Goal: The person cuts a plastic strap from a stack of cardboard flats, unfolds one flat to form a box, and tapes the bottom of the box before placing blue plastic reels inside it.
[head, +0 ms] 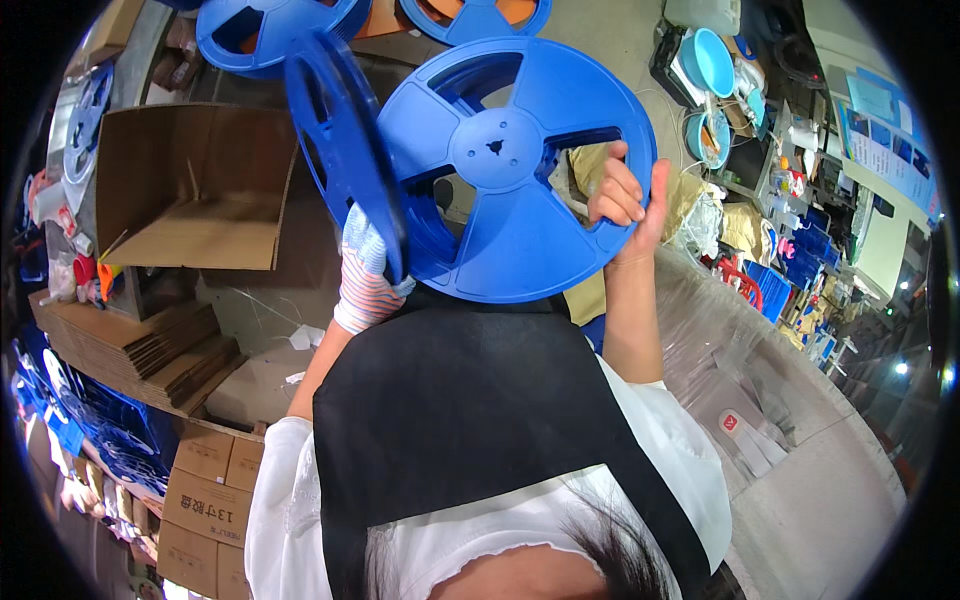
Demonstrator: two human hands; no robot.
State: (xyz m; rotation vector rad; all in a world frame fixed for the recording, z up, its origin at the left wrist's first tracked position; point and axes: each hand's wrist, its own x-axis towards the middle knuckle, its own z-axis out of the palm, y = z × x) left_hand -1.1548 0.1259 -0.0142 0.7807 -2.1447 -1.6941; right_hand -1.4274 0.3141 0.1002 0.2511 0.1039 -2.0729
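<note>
My right hand (630,199) grips the rim of a large blue plastic reel (517,240), its fingers hooked through one of the openings. More blue rims show through the openings behind its face, so several reels may be stacked there. My left hand (369,274), in a striped knit glove, holds a second blue reel (349,150) by its lower edge. That reel is tilted nearly edge-on at the left of the large one, and whether the two touch I cannot tell. The left fingertips are partly hidden behind it.
An open cardboard box (225,232) stands at the left, above a stack of flattened cartons (142,345). More blue reels (277,30) lie at the top. Closed cartons (202,502) are at lower left. Turquoise basins (707,64) and a plastic-wrapped surface (720,375) are at right.
</note>
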